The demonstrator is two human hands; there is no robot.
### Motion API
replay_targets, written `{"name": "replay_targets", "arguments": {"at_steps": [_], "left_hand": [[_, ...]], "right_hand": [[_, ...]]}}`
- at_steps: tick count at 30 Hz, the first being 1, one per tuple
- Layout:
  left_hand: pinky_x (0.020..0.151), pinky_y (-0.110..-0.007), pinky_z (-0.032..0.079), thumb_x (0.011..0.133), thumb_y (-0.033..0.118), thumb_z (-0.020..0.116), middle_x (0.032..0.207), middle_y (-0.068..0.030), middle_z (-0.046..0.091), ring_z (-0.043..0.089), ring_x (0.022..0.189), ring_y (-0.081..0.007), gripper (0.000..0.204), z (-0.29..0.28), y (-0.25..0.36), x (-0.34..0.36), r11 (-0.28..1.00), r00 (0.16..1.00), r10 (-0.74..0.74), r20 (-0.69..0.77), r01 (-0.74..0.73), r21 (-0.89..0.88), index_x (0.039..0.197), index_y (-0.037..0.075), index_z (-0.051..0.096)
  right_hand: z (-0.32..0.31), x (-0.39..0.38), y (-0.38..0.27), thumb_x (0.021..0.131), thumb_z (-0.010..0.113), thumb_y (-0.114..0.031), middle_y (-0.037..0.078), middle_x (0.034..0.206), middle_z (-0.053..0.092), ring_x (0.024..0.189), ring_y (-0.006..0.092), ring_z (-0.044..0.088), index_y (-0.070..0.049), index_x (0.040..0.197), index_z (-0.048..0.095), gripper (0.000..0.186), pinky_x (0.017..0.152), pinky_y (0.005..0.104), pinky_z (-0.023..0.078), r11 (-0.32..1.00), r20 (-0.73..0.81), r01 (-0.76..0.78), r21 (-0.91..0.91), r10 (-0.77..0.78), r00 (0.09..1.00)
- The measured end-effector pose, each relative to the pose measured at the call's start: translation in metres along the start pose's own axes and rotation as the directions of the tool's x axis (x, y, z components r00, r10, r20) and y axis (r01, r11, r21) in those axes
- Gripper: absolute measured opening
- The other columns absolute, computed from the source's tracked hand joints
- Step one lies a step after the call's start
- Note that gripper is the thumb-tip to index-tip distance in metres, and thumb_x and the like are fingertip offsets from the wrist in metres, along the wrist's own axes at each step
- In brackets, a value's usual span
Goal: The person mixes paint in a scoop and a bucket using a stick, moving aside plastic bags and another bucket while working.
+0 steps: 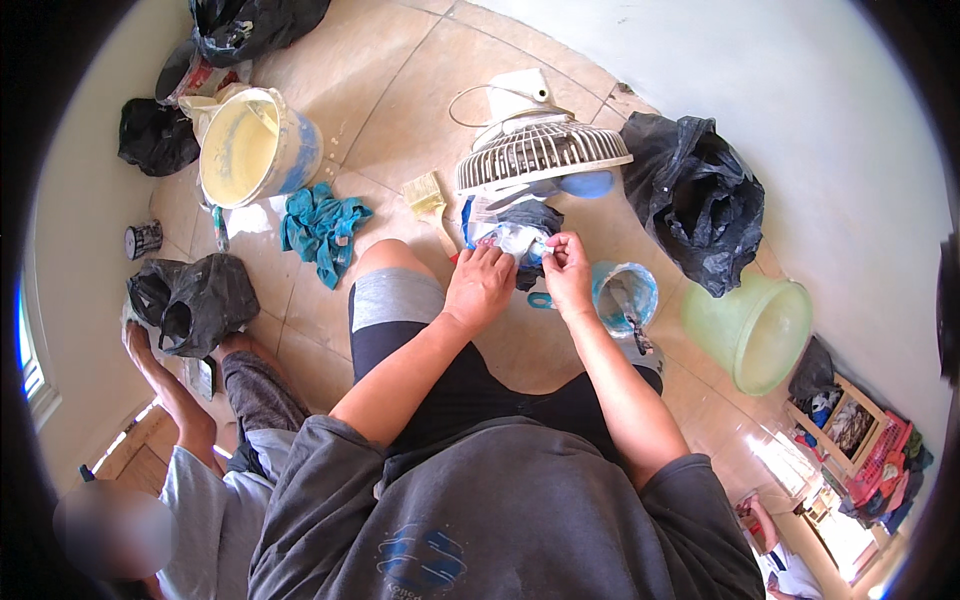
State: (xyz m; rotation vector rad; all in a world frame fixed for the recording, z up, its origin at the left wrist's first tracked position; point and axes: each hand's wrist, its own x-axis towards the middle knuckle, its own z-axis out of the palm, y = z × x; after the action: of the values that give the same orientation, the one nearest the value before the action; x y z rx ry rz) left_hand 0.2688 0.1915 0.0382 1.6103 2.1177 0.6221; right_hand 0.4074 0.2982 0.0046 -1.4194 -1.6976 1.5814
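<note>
Between my knees, my left hand [482, 283] and my right hand [568, 272] are both closed on a crumpled white plastic bag [517, 240]. My right fingertips pinch its right side, and my left fingers hold its left edge. Dark plastic [532, 215] lies bunched just behind it; what is inside cannot be made out. Left of the bag is a wide paintbrush [427, 198] with pale bristles and a wooden handle. A small light-blue paint pot [626, 294] stands by my right wrist, with a dark-smeared tool in it.
A white fan [545, 155] lies beyond my hands. Black bags [705, 190] and a green bucket [750, 330] are right. A paint-smeared bucket [300, 155] and a teal cloth [325, 232] are left. Another person [205, 510] sits at left, an arm extended toward a black bag [205, 300].
</note>
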Motion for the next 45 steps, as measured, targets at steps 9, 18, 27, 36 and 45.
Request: {"name": "replay_targets", "arguments": {"at_steps": [9,18,27,36,45], "left_hand": [[0.078,-0.044,0.05,0.089,0.038,0.068,0.082,-0.0144,0.071,0.07,0.079,-0.0311,0.033,-0.004,0.006,0.013,0.931,0.938,-0.332,0.096,0.342,-0.128,0.094,0.005,0.073],[0.073,-0.042,0.055,0.089,0.039,0.066,0.09,-0.0173,0.073,0.071,0.083,-0.0334,0.032,0.024,-0.022,0.022,0.884,0.905,-0.425,0.017,0.42,-0.205,0.095,0.01,0.077],[0.07,-0.038,0.054,0.086,0.033,0.071,0.08,-0.0181,0.072,0.07,0.072,-0.0265,0.034,-0.005,-0.043,0.046,0.403,0.681,-0.574,0.454,0.718,-0.568,0.1,0.003,0.076],[0.082,-0.044,0.052,0.088,0.018,0.066,0.105,-0.0158,0.07,0.066,0.092,-0.0362,0.02,-0.052,0.005,0.028,0.985,0.998,-0.022,0.066,0.033,-0.171,0.091,-0.001,0.07],[0.089,-0.041,0.052,0.093,0.015,0.063,0.125,-0.0156,0.066,0.066,0.106,-0.0346,0.018,-0.086,0.048,-0.004,0.955,0.998,0.068,0.016,-0.061,-0.292,0.1,-0.001,0.067]], "right_hand": [[0.007,-0.004,-0.003,0.088,0.062,0.006,-0.002,0.081,0.061,0.07,0.0052,0.056,-0.005,0.088,0.064,0.011,0.066,0.0229,0.047,1.0,0.009,-0.001,-0.015,0.001,1.0],[-0.002,-0.017,-0.032,0.08,0.064,-0.001,0.015,0.102,0.059,0.095,0.0347,0.062,-0.002,0.088,0.068,0.009,0.081,0.0454,0.052,0.784,0.235,0.389,-0.483,-0.312,0.921],[-0.019,-0.047,-0.045,0.082,0.065,-0.009,0.012,0.097,0.056,0.1,0.0316,0.057,-0.009,0.094,0.075,0.016,0.086,0.0437,0.044,0.463,0.476,0.58,-0.67,-0.332,0.814],[-0.013,-0.054,-0.084,0.091,0.061,-0.016,0.017,0.106,0.059,0.087,0.0369,0.066,-0.007,0.124,0.062,0.035,0.073,0.0469,0.056,0.729,0.086,0.351,-0.588,-0.375,0.923],[-0.021,-0.054,-0.071,0.085,0.06,-0.012,0.019,0.111,0.059,0.093,0.0398,0.065,-0.006,0.128,0.057,0.043,0.078,0.0484,0.055,0.79,0.005,0.328,-0.518,-0.381,0.925]]}}
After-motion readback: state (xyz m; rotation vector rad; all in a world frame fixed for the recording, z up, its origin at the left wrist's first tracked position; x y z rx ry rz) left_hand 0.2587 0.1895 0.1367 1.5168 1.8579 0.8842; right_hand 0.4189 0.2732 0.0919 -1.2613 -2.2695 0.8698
